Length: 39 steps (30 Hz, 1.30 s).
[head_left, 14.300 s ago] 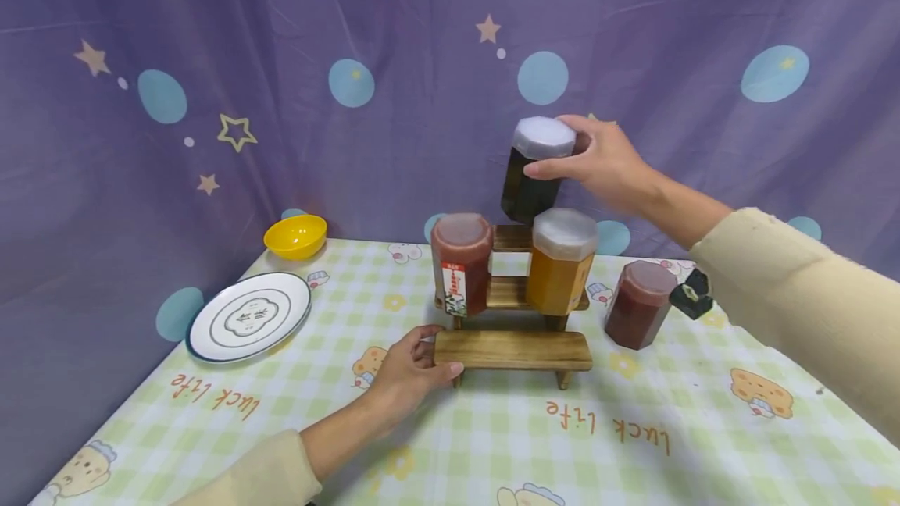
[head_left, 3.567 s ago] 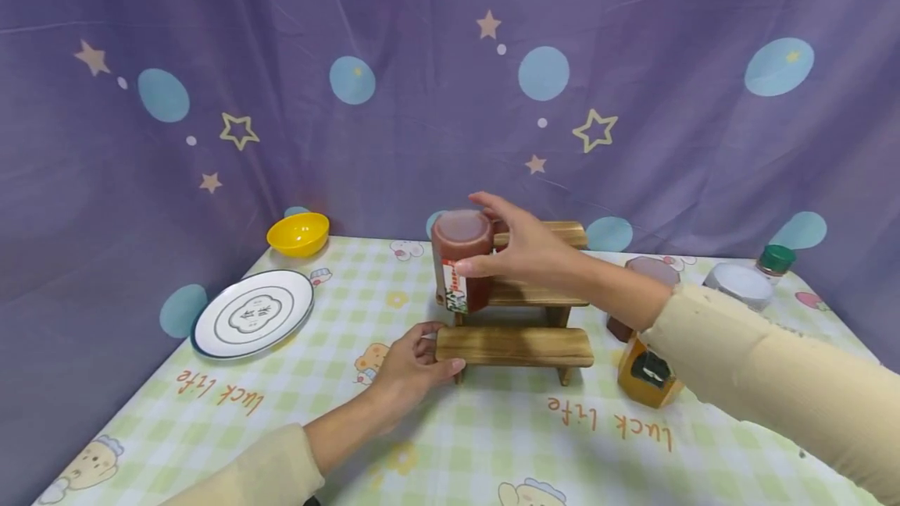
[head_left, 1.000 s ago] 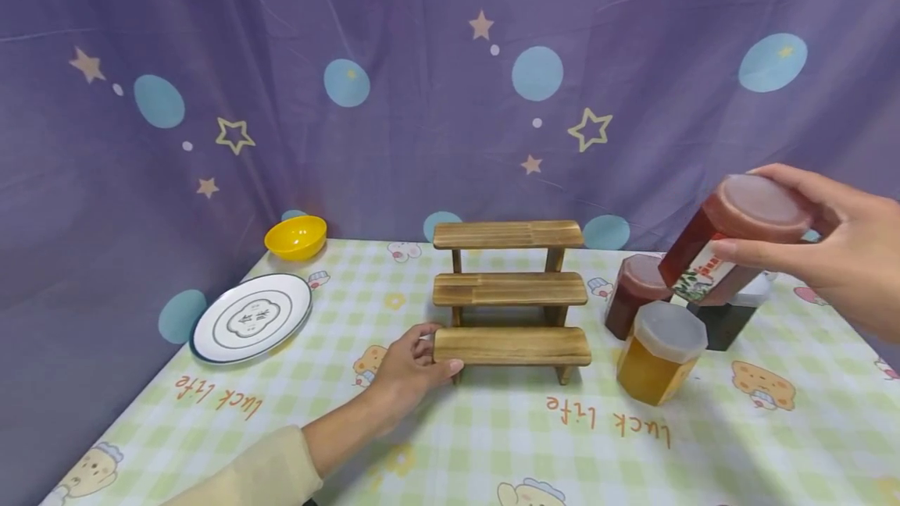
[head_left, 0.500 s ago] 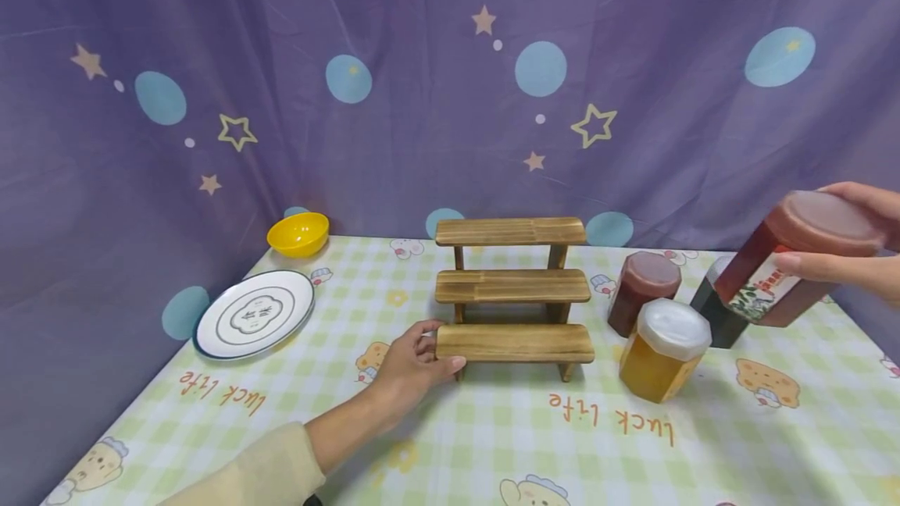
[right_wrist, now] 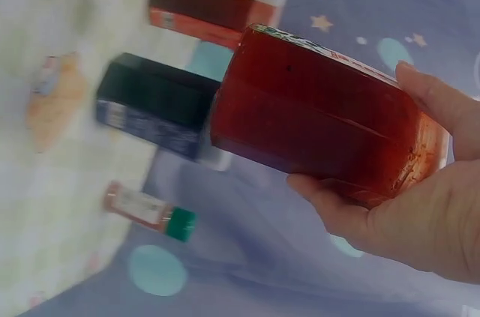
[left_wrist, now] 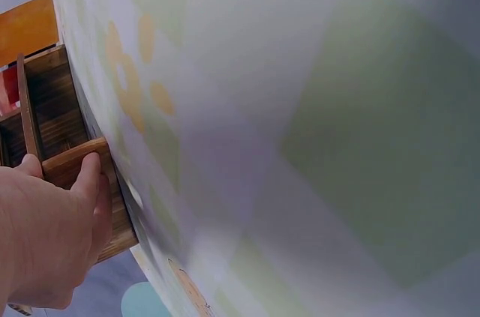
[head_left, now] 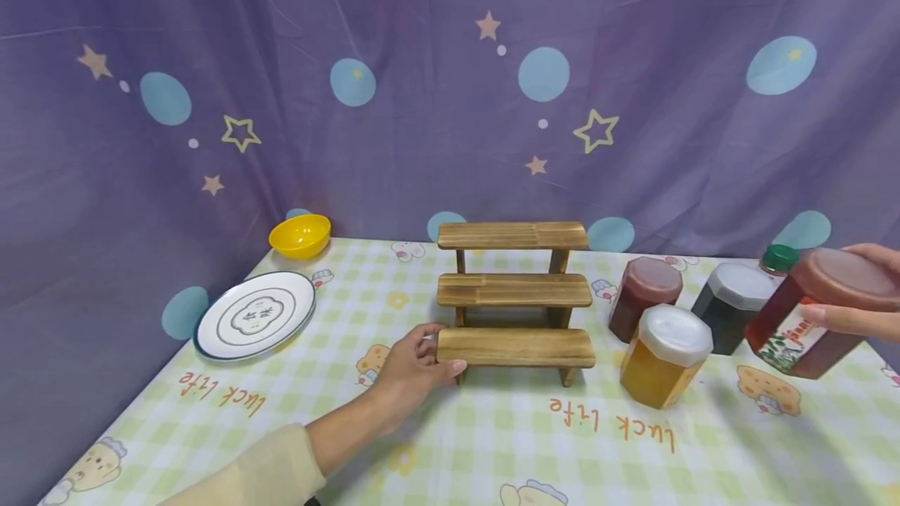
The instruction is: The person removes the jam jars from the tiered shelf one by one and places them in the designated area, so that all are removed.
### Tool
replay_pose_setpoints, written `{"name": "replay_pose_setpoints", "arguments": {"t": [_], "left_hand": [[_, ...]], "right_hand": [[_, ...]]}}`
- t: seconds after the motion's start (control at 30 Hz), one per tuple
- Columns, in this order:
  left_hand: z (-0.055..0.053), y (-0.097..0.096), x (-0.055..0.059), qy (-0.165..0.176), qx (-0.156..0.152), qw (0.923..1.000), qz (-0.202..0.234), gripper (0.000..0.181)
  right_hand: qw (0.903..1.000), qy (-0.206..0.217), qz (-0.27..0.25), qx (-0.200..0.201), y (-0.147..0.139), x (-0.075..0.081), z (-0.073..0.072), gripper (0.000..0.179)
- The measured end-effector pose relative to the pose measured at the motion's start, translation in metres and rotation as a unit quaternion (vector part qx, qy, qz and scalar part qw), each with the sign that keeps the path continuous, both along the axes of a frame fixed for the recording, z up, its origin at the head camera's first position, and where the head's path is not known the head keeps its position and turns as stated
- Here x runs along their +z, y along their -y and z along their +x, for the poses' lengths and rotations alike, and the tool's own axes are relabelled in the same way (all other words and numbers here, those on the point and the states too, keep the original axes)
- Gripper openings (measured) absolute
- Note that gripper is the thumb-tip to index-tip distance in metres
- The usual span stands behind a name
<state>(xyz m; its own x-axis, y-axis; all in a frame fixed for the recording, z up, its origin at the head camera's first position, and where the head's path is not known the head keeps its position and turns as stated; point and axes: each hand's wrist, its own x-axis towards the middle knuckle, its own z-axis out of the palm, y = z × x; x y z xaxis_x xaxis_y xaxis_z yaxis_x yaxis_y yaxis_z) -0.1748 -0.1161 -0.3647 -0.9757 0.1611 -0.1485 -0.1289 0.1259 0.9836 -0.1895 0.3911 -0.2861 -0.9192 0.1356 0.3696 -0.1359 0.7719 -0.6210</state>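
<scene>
A red jar (head_left: 823, 318) with a white and red label hangs tilted above the table at the right, and my right hand (head_left: 868, 318) grips it near its lid. The right wrist view shows the thumb and fingers around the upper end of this red jar (right_wrist: 322, 115). My left hand (head_left: 408, 373) pinches the left end of the lowest step of a three-step wooden rack (head_left: 516, 346); the left wrist view shows fingers on the wood (left_wrist: 75, 156). No jar stands on the rack's steps.
Right of the rack stand an amber jar (head_left: 664, 361), a dark red jar (head_left: 643, 299) and a black jar (head_left: 727, 311). Behind them is a green-capped bottle (head_left: 776, 260). At the left lie a white plate (head_left: 218, 334) and a yellow bowl (head_left: 300, 239). A purple curtain (head_left: 422, 155) hangs behind.
The black, amber and labelled red jars have left the rack; black and amber now stand at the right. Over the last second the held red jar moved right and down. My left hand stayed put.
</scene>
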Motion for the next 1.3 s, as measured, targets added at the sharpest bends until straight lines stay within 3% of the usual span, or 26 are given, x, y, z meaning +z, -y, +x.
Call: {"name": "replay_pose_setpoints", "arguments": {"t": [0.23, 0.37, 0.5, 0.73, 0.93, 1.3], "left_hand": [[0.001, 0.001, 0.001, -0.004, -0.004, 1.0, -0.006, 0.072], [0.0, 0.001, 0.001, -0.002, -0.005, 1.0, -0.008, 0.072], [0.0, 0.001, 0.001, -0.002, -0.004, 1.0, -0.007, 0.072], [0.001, 0.0, 0.001, -0.001, -0.004, 1.0, 0.005, 0.072], [0.001, -0.001, 0.001, 0.001, -0.002, 1.0, 0.002, 0.072], [0.001, 0.0, 0.0, -0.004, -0.004, 1.0, 0.004, 0.073]], "right_hand": [[0.9993, 0.009, -0.034, 0.014, 0.015, -0.026, 0.014, 0.062], [0.9985, -0.002, -0.053, 0.011, 0.024, -0.04, 0.021, 0.081], [0.9978, 0.018, -0.064, 0.004, 0.03, -0.051, 0.026, 0.093], [0.9956, 0.094, -0.007, 0.0, 0.037, -0.057, 0.029, 0.098], [0.99, 0.139, 0.005, 0.021, 0.033, -0.064, 0.028, 0.101], [0.9898, 0.137, 0.011, 0.038, 0.035, -0.064, 0.029, 0.095]]}}
